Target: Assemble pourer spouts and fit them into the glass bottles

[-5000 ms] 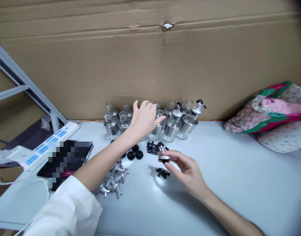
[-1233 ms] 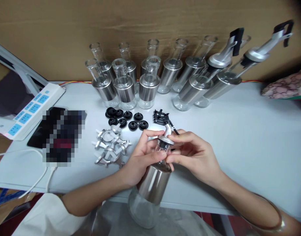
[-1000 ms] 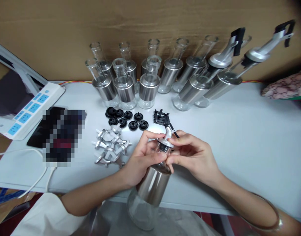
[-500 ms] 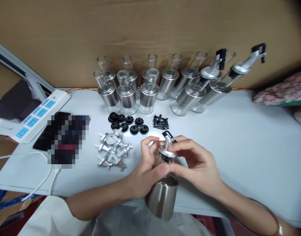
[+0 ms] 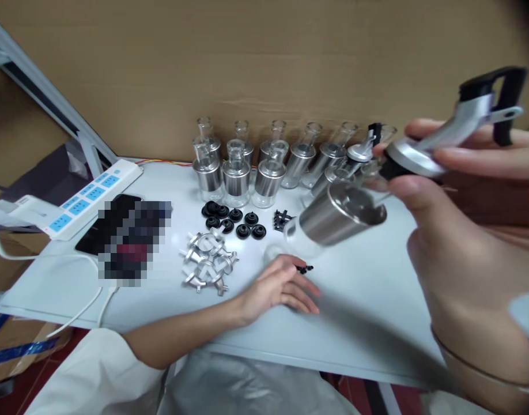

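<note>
Your right hand point(image 5: 463, 242) grips the bottle point(image 5: 337, 219) by its capped neck, base pointing down-left toward your loosely open, empty left hand point(image 5: 277, 288).

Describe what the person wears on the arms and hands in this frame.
The left arm has a white sleeve bunched up near the elbow, which leaves the forearm and the left hand bare, with no ring or watch to be seen. The right hand is bare too, with a thin bangle around the wrist. Neither hand is gloved.

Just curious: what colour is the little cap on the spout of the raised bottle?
The cap is black, on a silver spout; clearest in the head view.
</note>
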### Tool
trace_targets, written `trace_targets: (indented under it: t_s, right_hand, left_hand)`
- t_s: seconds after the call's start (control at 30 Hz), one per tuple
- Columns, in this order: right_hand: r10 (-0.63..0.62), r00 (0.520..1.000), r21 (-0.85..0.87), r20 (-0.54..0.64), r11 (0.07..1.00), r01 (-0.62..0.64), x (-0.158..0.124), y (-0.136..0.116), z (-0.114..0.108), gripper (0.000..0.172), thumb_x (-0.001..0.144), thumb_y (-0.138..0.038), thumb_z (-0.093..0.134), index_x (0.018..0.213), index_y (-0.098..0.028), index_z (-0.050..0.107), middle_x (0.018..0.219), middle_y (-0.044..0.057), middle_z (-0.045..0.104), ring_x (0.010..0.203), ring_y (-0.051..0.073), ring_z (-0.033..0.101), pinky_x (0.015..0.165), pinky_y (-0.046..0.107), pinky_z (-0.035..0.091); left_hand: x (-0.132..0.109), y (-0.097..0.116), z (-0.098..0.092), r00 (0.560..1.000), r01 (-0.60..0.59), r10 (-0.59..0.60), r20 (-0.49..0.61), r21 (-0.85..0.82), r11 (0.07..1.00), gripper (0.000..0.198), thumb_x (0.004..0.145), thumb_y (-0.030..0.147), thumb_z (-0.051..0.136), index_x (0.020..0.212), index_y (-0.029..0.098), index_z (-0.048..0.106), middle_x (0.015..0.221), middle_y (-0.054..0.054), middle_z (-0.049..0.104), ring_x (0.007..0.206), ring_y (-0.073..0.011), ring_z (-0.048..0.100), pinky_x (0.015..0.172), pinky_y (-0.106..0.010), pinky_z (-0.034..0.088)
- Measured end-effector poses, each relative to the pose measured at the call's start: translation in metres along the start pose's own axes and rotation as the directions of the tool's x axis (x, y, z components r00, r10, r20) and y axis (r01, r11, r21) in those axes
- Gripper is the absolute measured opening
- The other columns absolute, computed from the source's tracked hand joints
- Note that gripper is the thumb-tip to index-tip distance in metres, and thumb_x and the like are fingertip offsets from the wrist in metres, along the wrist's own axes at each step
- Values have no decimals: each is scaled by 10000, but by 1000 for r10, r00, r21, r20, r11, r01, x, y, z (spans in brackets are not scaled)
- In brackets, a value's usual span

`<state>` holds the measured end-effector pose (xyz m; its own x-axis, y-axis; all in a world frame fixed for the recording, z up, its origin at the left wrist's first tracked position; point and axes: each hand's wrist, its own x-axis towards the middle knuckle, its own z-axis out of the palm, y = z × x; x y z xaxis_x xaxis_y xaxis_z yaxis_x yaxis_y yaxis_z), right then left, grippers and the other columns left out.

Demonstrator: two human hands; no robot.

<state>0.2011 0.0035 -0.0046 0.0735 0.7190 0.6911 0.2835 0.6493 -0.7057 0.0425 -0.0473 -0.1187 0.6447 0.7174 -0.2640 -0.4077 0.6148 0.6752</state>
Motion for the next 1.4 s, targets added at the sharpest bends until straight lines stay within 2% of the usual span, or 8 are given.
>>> trace_targets:
  t_s: [0.03,0.1,0.37,0.8,1.03,1.13,1.27,1.4]
  right_hand:
    - [-142,984,-28,-112,990,139,6,9,3,255,786,-187,749,960,-369,711,1083,1,659,1189,293,596,890,431,565]
    - [-269,959,-94,-84,961,262,14,29,12,209,764,-173,764,903,-317,705,1030,41,693,1074,295,657,796,432,588]
    - [-286,958,-229,-2,933,278,24,92,39,90,823,-182,665,830,-250,606,941,47,656,1073,268,642,748,408,587]
    - [-204,978,-327,32,923,203,22,109,48,129,837,-152,604,897,-257,558,1125,96,583,1072,258,592,823,459,540]
    - [-271,958,-361,91,888,286,5,84,59,237,850,-131,580,1052,-253,560,1467,131,339,1419,319,258,1079,560,303]
    - [-427,848,-250,314,824,508,-8,72,71,199,876,-85,540,971,-246,609,1203,110,561,1191,265,478,983,473,377]
    - [-357,533,-76,767,774,628,-21,62,96,172,931,-128,514,893,-189,671,1000,88,663,929,227,520,742,360,383]
    - [-206,488,-142,848,800,583,-27,56,117,176,926,-228,581,848,-143,713,950,113,649,919,238,474,723,361,314]
  left_hand:
    - [1,-1,0,998,53,-53,41,4,999,562,726,622,674,1024,187,481,856,-63,689,709,-192,687,729,-340,472]
    - [1,-2,0,988,113,-116,99,35,993,513,681,517,755,980,177,513,819,-49,683,683,-173,680,718,-323,458]
    - [4,0,-3,982,147,-147,119,5,989,396,656,349,759,939,167,549,775,-40,679,649,-165,669,707,-325,433]
    - [4,-3,-6,975,148,-148,167,13,989,372,681,346,758,950,167,573,824,-49,666,683,-165,658,720,-328,426]
    - [4,1,-4,976,163,-164,145,21,986,382,678,373,762,935,164,571,806,-42,668,671,-159,663,714,-320,436]
    - [4,-1,-5,977,158,-157,147,5,987,386,682,369,771,943,163,575,812,-43,674,670,-160,669,704,-311,445]
    - [6,-6,-7,980,144,-140,141,-18,989,412,676,365,778,973,153,588,813,-55,680,674,-167,671,690,-310,454]
    - [8,-9,-7,980,142,-137,144,-20,990,388,668,368,774,935,139,611,803,-61,675,660,-165,664,663,-302,453]
